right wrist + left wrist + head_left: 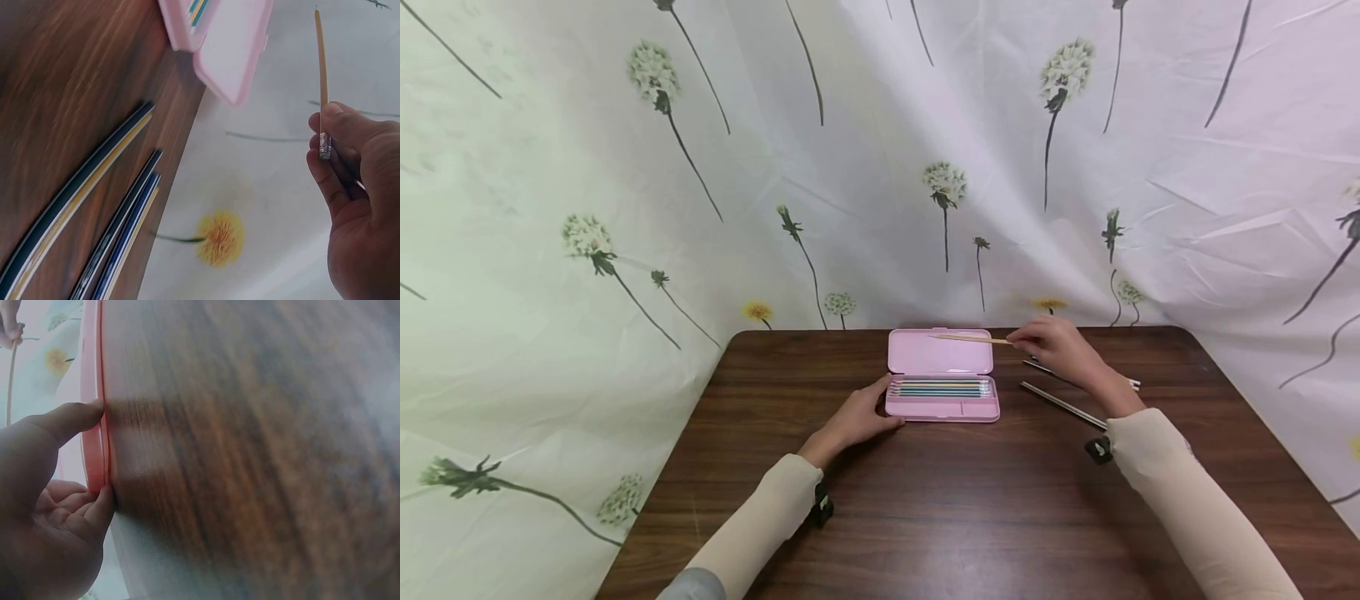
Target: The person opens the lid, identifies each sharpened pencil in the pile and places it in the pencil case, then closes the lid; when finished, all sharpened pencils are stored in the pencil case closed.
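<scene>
A pink pencil case (931,409) lies on the table with its lid (940,353) folded back. Several green, blue and yellow pencils (940,388) lie side by side in its long compartment. My left hand (859,417) grips the left end of the case, thumb on the near side and fingers round the end. Above the lid, my right hand (1054,342) pinches a yellow pencil (322,69) near its eraser end, between thumb and fingers. That pencil is held roughly level, its point toward the left.
To the right of the case, loose pencils (78,203) lie on the brown wooden table (925,500) in two groups, under and beside the right forearm. A white curtain (865,167) printed with dandelions hangs right behind the table's far edge.
</scene>
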